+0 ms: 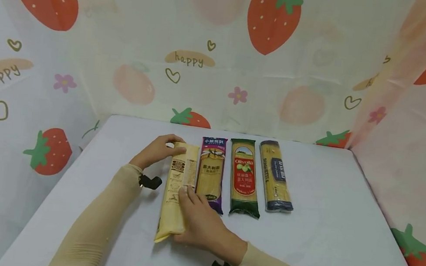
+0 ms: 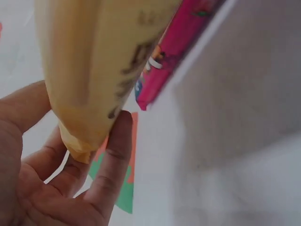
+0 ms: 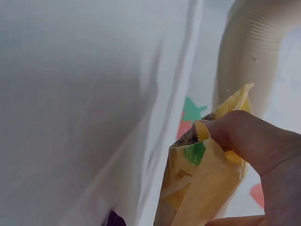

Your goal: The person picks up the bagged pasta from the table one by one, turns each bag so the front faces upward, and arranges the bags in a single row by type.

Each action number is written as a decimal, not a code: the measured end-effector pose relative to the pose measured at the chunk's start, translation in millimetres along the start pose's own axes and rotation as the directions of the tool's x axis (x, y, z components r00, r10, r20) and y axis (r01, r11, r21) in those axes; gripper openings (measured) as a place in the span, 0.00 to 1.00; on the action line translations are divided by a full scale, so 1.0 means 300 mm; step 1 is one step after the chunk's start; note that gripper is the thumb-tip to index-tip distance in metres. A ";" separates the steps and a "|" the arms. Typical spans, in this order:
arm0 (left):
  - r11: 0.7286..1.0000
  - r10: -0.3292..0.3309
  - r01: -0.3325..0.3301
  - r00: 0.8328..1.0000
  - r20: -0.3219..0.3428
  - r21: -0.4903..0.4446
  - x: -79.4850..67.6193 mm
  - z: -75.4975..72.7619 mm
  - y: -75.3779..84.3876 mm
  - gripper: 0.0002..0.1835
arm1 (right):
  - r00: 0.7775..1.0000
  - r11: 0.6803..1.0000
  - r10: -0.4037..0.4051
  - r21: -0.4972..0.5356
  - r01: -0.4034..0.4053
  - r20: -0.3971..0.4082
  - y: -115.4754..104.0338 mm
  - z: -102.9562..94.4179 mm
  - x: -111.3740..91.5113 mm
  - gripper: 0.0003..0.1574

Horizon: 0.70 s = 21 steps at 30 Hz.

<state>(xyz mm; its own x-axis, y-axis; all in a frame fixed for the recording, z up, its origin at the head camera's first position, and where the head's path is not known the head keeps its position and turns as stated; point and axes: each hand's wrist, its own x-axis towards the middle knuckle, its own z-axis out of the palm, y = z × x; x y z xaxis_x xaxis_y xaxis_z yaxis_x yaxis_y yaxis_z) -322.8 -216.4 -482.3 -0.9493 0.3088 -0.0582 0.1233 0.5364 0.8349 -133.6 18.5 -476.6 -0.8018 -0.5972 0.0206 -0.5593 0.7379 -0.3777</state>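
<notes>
A long pale-yellow packet of pasta, printed with brown text and small pictures, lies lengthwise at the left of a row of packets. My left hand holds its far end, thumb on one side and fingers on the other, as the left wrist view shows around the yellow packet. My right hand grips the near part from the right side. In the right wrist view the right thumb presses the crinkled near end of the yellow packet; the other fingers are mostly hidden there.
Right of the yellow packet lie a purple-and-pink pasta packet, a green pasta packet with a red label and a dark-blue-ended spaghetti packet. All rest on a white table, with strawberry-printed cloth behind and beside it.
</notes>
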 end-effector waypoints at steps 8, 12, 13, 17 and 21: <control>0.973 -0.041 0.039 0.999 -0.004 -0.229 0.019 0.027 0.014 0.30 | 0.998 0.985 -0.043 0.165 0.049 -0.040 0.071 -0.027 -0.043 0.74; 0.946 -0.004 0.008 1.000 0.013 -0.325 0.028 0.041 0.021 0.28 | 0.996 0.958 -0.065 0.275 0.079 -0.061 0.113 -0.029 -0.061 0.74; 0.934 0.009 -0.002 1.000 0.019 -0.357 0.031 0.043 0.022 0.27 | 0.995 0.948 -0.070 0.306 0.087 -0.067 0.122 -0.030 -0.066 0.73; 0.861 0.069 -0.034 0.996 0.050 -0.508 0.045 0.049 0.027 0.24 | 0.991 0.894 -0.086 0.432 0.122 -0.103 0.146 -0.036 -0.082 0.71; 0.820 0.104 -0.029 0.990 0.099 -0.571 0.048 0.052 0.027 0.25 | 0.989 0.798 -0.089 0.585 0.142 -0.120 0.158 -0.041 -0.095 0.69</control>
<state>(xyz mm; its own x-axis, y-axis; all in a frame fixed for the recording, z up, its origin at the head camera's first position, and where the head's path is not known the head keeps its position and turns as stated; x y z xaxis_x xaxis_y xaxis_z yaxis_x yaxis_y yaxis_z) -330.8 -195.3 -484.9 -0.8978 0.4397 -0.0249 -0.0362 -0.0174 0.9992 -139.7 74.4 -483.8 -0.7686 -0.6182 0.1647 -0.4376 0.3202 -0.8402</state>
